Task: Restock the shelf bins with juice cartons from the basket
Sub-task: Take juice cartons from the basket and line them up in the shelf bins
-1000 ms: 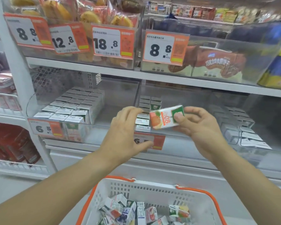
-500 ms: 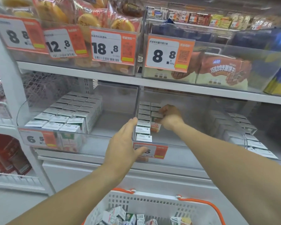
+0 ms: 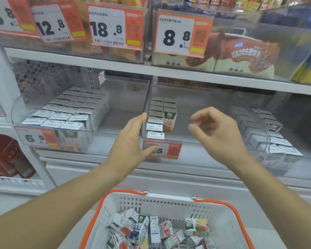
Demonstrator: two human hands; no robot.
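Left hand (image 3: 131, 146) raised at the front of the clear middle bin (image 3: 196, 139), fingers straight and close together, fingertips at the bin's left front corner, thumb across the orange price tag (image 3: 169, 150). Right hand (image 3: 217, 133) hovering in front of the same bin, fingers loosely curled, holding nothing. Between the two hands, inside the bin: an orange-fronted juice carton (image 3: 169, 121), upright at the front of the right-hand row, beside the left fingertips and clear of the right hand. Below, between the forearms, a white basket (image 3: 169, 202) with orange rim, loose cartons (image 3: 156, 230) heaped in it. To the left, another bin (image 3: 90, 141) packed with rows of cartons.
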